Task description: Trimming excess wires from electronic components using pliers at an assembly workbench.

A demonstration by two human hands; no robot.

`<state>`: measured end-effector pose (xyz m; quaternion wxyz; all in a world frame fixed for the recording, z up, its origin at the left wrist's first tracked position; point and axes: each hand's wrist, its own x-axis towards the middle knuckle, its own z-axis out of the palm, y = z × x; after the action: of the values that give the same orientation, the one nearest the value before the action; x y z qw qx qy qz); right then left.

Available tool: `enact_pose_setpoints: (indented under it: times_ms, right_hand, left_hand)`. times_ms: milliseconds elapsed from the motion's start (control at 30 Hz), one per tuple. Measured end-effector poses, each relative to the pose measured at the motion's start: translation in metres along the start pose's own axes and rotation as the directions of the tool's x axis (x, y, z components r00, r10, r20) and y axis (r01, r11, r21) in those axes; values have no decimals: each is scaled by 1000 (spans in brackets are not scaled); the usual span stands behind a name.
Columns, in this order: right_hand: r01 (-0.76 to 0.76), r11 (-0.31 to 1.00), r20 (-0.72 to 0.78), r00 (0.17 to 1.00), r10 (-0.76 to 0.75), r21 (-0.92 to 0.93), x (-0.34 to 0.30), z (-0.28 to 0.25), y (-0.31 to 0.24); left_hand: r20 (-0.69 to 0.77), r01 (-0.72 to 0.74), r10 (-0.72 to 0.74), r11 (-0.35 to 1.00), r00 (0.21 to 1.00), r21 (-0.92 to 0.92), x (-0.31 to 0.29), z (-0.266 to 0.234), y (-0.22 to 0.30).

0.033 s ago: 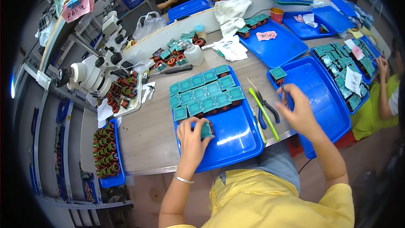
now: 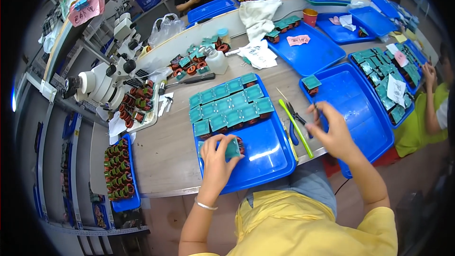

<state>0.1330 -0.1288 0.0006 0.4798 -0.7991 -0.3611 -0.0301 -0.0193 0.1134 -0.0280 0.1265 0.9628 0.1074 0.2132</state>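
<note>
My left hand (image 2: 216, 154), closed, grips a copper coil part with a green square top (image 2: 232, 148) at the left side of the near blue tray (image 2: 265, 173). Rows of similar green-topped coil parts (image 2: 230, 102) fill the tray's far half. My right hand (image 2: 334, 130) hovers over the left edge of the right-hand blue tray (image 2: 367, 123). Its fingers are curled, with a small dark thing at the fingertips that I cannot make out. One green-topped coil part (image 2: 311, 83) stands in that tray's far left corner. Between the trays lie pliers (image 2: 296, 123) and a lime-green pen-like tool (image 2: 299, 130).
Microscopes (image 2: 97, 83) stand at the left, near a white tray of coils (image 2: 142, 109). A narrow blue tray (image 2: 128, 203) of coils sits at the left edge. A bottle (image 2: 216, 60) and a screwdriver (image 2: 194, 79) lie beyond. Other people sit opposite and at right.
My left hand and the coil part have shifted slightly right. My right hand has moved a little left and down, toward the pliers.
</note>
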Motion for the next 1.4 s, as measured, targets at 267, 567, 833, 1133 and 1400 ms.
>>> enact_pose_setpoints:
  times_ms: [267,567,833,1133,1400]
  right_hand:
    - [-648,337,631,756,177,682,-33,21,-45]
    - [-308,330,310,950,50,892,-57,17,-48]
    - [-57,356,51,998,24,933,-67,32,-53]
    - [183,640,-165,982,-88,747,-73,40,-60]
    - [268,784,-229,960,-164,560,-76,44,-61]
  left_hand:
    - [129,-171,367,681,921,-712,2,-50,56]
    - [302,301,-20,-35,953,-953,-18,-45,91]
    - [250,223,-93,-236,964,-946,-32,-24,102]
    - [236,214,-141,-157,961,-964,-42,-22,106]
    - [236,238,26,-106,971,-966,-39,-33,112]
